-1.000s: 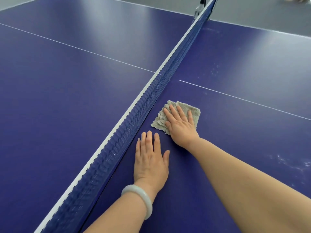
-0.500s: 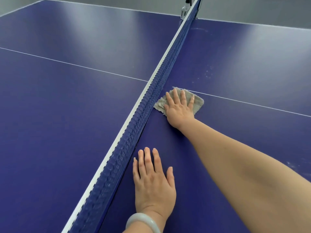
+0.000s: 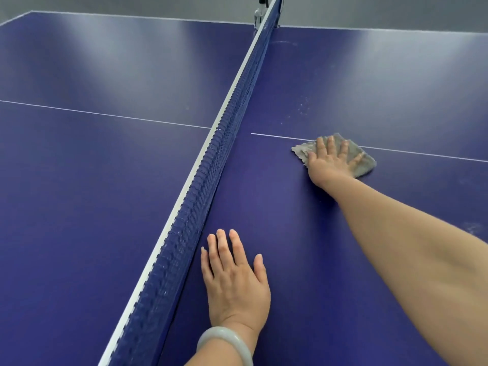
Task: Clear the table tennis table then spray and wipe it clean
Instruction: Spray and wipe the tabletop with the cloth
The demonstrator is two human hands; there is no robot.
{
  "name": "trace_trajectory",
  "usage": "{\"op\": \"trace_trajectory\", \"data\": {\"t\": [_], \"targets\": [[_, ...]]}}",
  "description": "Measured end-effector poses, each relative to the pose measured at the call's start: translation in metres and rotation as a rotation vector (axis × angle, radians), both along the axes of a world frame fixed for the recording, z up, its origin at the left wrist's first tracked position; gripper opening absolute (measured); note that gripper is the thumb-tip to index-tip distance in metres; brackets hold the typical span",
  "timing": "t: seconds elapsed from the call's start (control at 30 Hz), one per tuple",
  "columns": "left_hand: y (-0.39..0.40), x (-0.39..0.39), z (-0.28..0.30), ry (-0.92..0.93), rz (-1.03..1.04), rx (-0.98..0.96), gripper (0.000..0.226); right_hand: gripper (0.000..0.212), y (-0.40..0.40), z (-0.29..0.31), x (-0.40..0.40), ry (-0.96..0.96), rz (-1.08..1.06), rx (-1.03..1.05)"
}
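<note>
The dark blue table tennis table (image 3: pixel 105 180) fills the view. My right hand (image 3: pixel 330 162) presses flat, fingers spread, on a grey cloth (image 3: pixel 363 165) that lies on the right half over the white centre line. My left hand (image 3: pixel 233 281) rests flat on the table close to the net, fingers straight, a pale bangle on its wrist. Faint whitish specks (image 3: pixel 303 107) show on the surface beyond the cloth.
The blue net (image 3: pixel 211 165) with its white top band runs from the near left to the far middle, ending at a metal clamp post (image 3: pixel 260 14). White lines (image 3: pixel 105 114) cross both halves. More pale smudges (image 3: pixel 474 228) sit at the right edge.
My right hand has slid the cloth away from the net, to the right along the white centre line. My left hand stays flat beside the net.
</note>
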State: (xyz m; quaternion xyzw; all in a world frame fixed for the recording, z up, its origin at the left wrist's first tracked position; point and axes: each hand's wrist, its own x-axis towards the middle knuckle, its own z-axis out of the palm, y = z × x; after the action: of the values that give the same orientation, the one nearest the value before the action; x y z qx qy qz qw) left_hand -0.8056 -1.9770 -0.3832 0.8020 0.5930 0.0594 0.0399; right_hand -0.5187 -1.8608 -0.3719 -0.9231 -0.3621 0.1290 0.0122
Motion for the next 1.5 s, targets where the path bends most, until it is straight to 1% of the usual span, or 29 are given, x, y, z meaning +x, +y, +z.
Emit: {"op": "trace_trajectory", "data": {"t": [0.1,0.17,0.23,0.33,0.37,0.43,0.47,0.5,0.53,0.63,0.67,0.7,0.73,0.77,0.83,0.9,0.93,0.97,1.0,1.03,1.13,1.17,1.2,1.23,1.27,1.37,1.4,1.43,1.5], "targets": [[-0.001,0.000,0.000,-0.008,0.000,0.002,0.069,0.057,-0.047,0.006,0.008,-0.002,-0.268,-0.050],[-0.002,0.000,0.001,-0.009,0.000,-0.005,0.070,0.057,-0.057,0.008,-0.010,-0.006,-0.287,-0.035],[-0.002,0.000,0.002,0.002,0.003,-0.016,0.071,0.057,-0.056,0.004,-0.044,-0.019,-0.120,0.013],[-0.002,0.000,0.000,0.007,0.015,-0.018,0.063,0.056,-0.057,-0.005,-0.106,-0.047,0.314,0.101],[-0.002,0.000,0.000,0.005,0.014,-0.021,0.062,0.056,-0.063,-0.007,-0.118,-0.045,0.421,0.106],[-0.002,0.000,0.000,0.000,0.012,-0.037,0.066,0.055,-0.078,-0.006,-0.111,-0.021,0.540,0.100],[-0.003,0.000,0.000,0.004,0.011,-0.042,0.067,0.054,-0.088,-0.005,-0.096,-0.020,0.532,0.091],[-0.003,0.000,0.000,0.012,0.011,-0.045,0.068,0.054,-0.098,-0.004,-0.076,-0.031,0.466,0.084],[-0.003,0.001,0.000,0.019,0.010,-0.047,0.068,0.054,-0.108,-0.003,-0.052,-0.048,0.346,0.075],[-0.003,0.002,0.002,0.023,0.008,-0.060,0.069,0.055,-0.136,0.005,0.009,-0.018,-0.178,0.009],[-0.003,0.002,0.002,0.023,0.010,-0.064,0.068,0.056,-0.137,0.007,0.015,-0.005,-0.302,0.000],[-0.003,0.002,0.003,0.021,0.009,-0.068,0.068,0.056,-0.134,0.007,0.010,-0.004,-0.352,0.002],[-0.003,0.002,0.004,0.016,0.008,-0.071,0.068,0.056,-0.126,0.006,-0.003,-0.016,-0.324,0.016],[-0.003,0.001,0.004,0.013,0.007,-0.070,0.068,0.056,-0.118,0.004,-0.020,-0.027,-0.224,0.039],[-0.003,0.001,0.005,0.019,0.010,-0.062,0.068,0.056,-0.106,-0.003,-0.062,-0.064,0.103,0.086],[-0.002,0.001,0.004,0.021,0.011,-0.060,0.068,0.057,-0.115,-0.008,-0.093,-0.067,0.417,0.107],[-0.002,0.001,0.003,0.023,0.010,-0.057,0.068,0.058,-0.125,-0.008,-0.093,-0.049,0.509,0.100],[-0.002,0.001,0.003,0.023,0.011,-0.053,0.068,0.058,-0.135,-0.008,-0.083,-0.041,0.544,0.095],[-0.002,0.000,0.002,0.020,0.013,-0.047,0.068,0.057,-0.145,-0.008,-0.064,-0.056,0.504,0.094],[-0.003,0.000,0.003,0.016,0.014,-0.044,0.068,0.056,-0.155,-0.009,-0.041,-0.077,0.390,0.092],[-0.003,0.001,0.004,0.017,0.013,-0.054,0.068,0.055,-0.184,0.003,0.019,-0.037,-0.156,0.022],[-0.003,0.001,0.004,0.023,0.015,-0.059,0.068,0.056,-0.188,0.004,0.022,-0.030,-0.277,0.015],[-0.003,0.001,0.004,0.026,0.014,-0.063,0.068,0.056,-0.189,0.005,0.011,-0.027,-0.320,0.018],[-0.003,0.000,0.004,0.021,0.011,-0.066,0.067,0.056,-0.188,0.004,-0.008,-0.031,-0.281,0.031],[-0.003,0.000,0.004,0.016,0.007,-0.064,0.067,0.056,-0.189,0.001,-0.032,-0.048,-0.169,0.057],[-0.003,-0.001,0.003,0.012,0.005,-0.059,0.067,0.056,-0.219,-0.007,-0.095,-0.073,0.303,0.111],[-0.003,-0.001,0.002,0.002,0.005,-0.060,0.067,0.056,-0.235,-0.006,-0.098,-0.065,0.362,0.102],[-0.003,-0.001,0.002,-0.008,0.003,-0.063,0.067,0.056,-0.251,-0.006,-0.092,-0.060,0.324,0.094],[-0.003,-0.001,0.002,-0.020,-0.001,-0.065,0.067,0.056,-0.279,-0.006,-0.075,-0.076,0.079,0.077]]}}
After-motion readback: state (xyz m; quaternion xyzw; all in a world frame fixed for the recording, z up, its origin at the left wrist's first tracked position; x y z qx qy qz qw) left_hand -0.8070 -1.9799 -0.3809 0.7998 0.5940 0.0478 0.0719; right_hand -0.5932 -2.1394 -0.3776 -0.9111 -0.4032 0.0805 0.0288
